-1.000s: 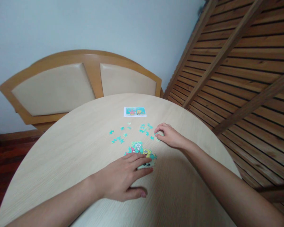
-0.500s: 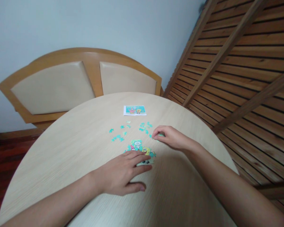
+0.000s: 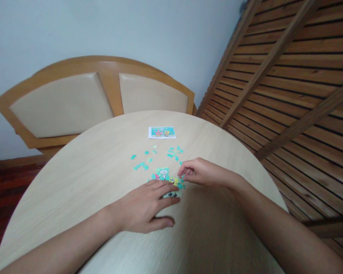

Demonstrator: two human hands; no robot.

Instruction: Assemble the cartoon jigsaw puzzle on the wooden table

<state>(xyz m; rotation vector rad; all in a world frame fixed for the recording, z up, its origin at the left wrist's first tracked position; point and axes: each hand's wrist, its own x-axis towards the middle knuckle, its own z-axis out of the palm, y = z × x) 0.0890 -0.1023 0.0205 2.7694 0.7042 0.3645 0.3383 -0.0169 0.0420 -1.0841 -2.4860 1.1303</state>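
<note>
A partly joined jigsaw puzzle (image 3: pixel 162 173) with cartoon figures on a teal ground lies on the round table in front of me. My left hand (image 3: pixel 148 205) rests flat over its lower left part, fingers spread, covering much of it. At the puzzle's upper right edge, my right hand (image 3: pixel 193 172) is closed in a pinch, thumb and forefinger together on a small teal puzzle piece, mostly hidden by the fingers. Loose puzzle pieces (image 3: pixel 175 151) lie just beyond the right hand. Another scatter of pieces (image 3: pixel 141 166) is spread to the upper left of the puzzle.
A picture card (image 3: pixel 162 132) showing cartoon figures lies farther back on the pale wooden table (image 3: pixel 103 160). Behind the table stands a wood-framed panel with beige padding (image 3: pixel 65 104). Slatted wood (image 3: pixel 288 83) rises along the right side.
My right hand has moved toward me and slightly left, from beside the loose pieces to the joined puzzle's edge. My left hand stays flat on the puzzle. The view has shifted slightly.
</note>
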